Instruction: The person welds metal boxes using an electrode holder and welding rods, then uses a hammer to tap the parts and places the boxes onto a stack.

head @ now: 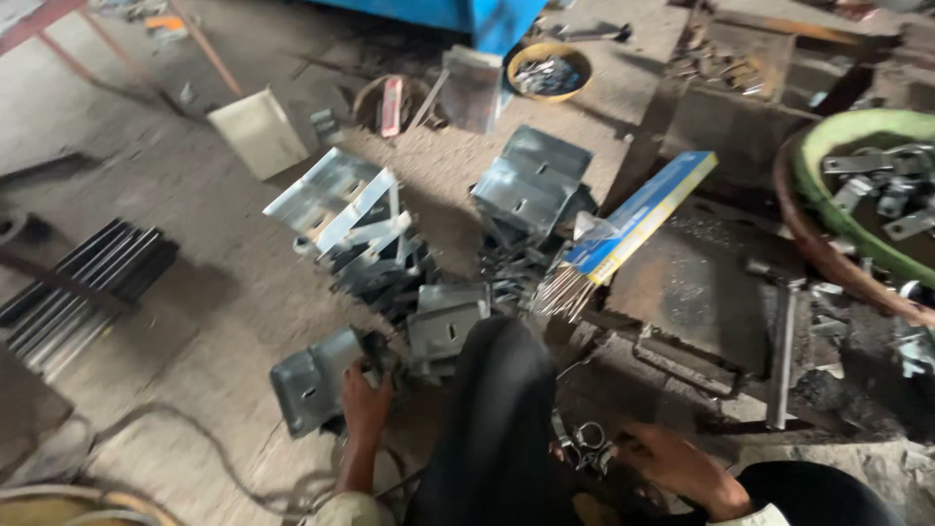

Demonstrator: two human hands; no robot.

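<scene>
My left hand grips the edge of a bent grey metal bracket lying on the floor at lower left of centre. My right hand rests low at the right, fingers curled beside a few small metal rings; whether it holds one I cannot tell. My knee in dark trousers rises between the two hands. Just beyond it lie more grey brackets, piled in loose stacks.
A blue-and-yellow box spilling welding rods lies right of the stacks. A green tub with metal parts sits at the right edge, a yellow bowl at the top, dark bars at the left, a cable on the dusty floor.
</scene>
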